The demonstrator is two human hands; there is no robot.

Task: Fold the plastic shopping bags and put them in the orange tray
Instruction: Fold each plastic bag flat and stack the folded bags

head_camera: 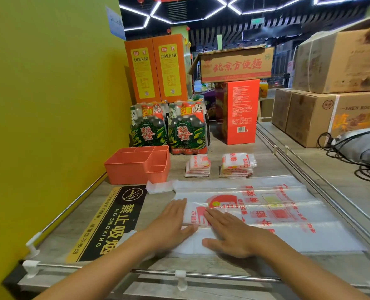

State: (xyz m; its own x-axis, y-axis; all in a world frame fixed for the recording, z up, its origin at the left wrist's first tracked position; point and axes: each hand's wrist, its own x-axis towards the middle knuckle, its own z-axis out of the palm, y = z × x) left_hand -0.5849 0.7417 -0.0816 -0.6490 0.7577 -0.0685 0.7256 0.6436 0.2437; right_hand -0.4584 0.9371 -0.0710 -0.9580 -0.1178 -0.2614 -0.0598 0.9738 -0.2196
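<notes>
Bags: one clear plastic bag (266, 211) with red print lies flat on the grey surface (201, 267), its long axis running left to right, handles (160, 186) at the left end near the tray. Its left part is doubled over into a thicker white band under the hands. Behind it sit two stacks (198, 166) (237, 165) of folded bags, side by side and apart; how many bags each holds is hard to count.

One orange tray (136, 164), split into several compartments, stands at the back left against the yellow wall, just beside the handles.

Both hands lie flat, fingers straight, pressing the folded part: left hand (171, 221) on its left edge, right hand (229, 232) just beside it, thumbs toward each other. Neither grips anything.

Two bottle packs (168, 131) stand behind the tray, two tall orange boxes (158, 68) behind those. One no-smoking sign (110, 221) lies on the surface at left, its near end partly covered by the left forearm.
</notes>
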